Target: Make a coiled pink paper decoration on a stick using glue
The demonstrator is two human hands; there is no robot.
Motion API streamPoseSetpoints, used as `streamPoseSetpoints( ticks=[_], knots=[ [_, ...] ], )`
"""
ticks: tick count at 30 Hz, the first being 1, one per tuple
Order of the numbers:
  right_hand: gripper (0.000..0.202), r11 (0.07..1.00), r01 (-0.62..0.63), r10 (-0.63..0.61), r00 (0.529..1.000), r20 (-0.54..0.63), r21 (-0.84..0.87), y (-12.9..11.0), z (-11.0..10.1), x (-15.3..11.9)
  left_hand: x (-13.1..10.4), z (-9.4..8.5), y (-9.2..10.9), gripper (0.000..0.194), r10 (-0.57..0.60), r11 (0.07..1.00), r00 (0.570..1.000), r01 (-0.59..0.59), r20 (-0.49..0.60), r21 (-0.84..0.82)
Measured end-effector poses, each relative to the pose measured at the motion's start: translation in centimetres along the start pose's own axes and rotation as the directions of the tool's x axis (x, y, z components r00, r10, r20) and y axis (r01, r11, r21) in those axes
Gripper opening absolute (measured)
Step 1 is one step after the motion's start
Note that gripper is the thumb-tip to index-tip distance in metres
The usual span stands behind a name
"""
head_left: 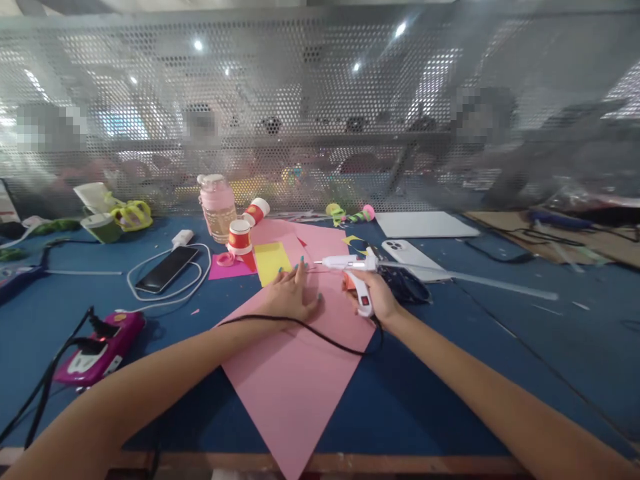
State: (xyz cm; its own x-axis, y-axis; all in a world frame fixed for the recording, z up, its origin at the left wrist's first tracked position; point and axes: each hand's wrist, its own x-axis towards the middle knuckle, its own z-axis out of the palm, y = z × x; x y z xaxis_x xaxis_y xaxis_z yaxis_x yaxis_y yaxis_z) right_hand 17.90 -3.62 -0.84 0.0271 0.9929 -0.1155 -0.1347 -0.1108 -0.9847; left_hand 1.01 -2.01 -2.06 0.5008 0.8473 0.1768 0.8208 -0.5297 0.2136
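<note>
My right hand (376,293) is wrapped round the handle of a white hot glue gun (362,287), its nozzle pointing left above the pink paper. A long clear glue stick (500,283) sticks out of its back to the right. Fingers spread, my left hand (290,293) lies flat on the large pink paper (305,387), just left of the nozzle. A yellow paper piece (271,262) sits beyond its fingertips. The gun's black cord (300,325) runs across my left forearm and the pink paper.
Left are a magenta power strip (107,347), a black phone (167,268) with a white cable, a pink bottle (219,210) and red paper cups (240,235). Right lie a white phone (415,259), a white tablet-like slab (427,225) and cardboard (530,233). A perforated metal screen (300,87) stands behind.
</note>
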Motion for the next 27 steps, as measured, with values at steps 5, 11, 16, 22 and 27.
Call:
streamPoseSetpoints(
  ticks=[5,11,16,22,27],
  knots=[
    [0.028,0.996,-0.031,0.03,0.999,-0.016,-0.084,1.1,0.3,-0.3,0.1,0.2,-0.3,0.078,-0.019,0.997,1.0,0.018,-0.012,-0.069],
    [0.028,0.99,-0.051,0.047,0.998,-0.038,-0.129,1.1,0.7,-0.1,0.7,-0.3,-0.7,0.082,0.003,0.991,0.998,0.006,0.069,-0.135],
    [0.03,0.986,-0.08,0.073,0.996,-0.055,-0.146,1.2,1.1,0.2,0.8,-0.3,-0.8,0.081,-0.002,0.986,0.998,0.013,0.065,-0.166],
    [0.034,0.984,-0.072,0.064,0.997,-0.054,-0.16,1.1,1.5,0.5,0.9,0.1,-1.0,0.082,0.005,0.979,1.0,0.001,0.027,-0.205],
    [0.033,0.986,-0.055,0.05,0.998,-0.038,-0.157,1.3,1.5,0.5,0.9,0.3,-1.1,0.082,0.013,0.976,1.0,-0.009,0.016,-0.217]
  ],
)
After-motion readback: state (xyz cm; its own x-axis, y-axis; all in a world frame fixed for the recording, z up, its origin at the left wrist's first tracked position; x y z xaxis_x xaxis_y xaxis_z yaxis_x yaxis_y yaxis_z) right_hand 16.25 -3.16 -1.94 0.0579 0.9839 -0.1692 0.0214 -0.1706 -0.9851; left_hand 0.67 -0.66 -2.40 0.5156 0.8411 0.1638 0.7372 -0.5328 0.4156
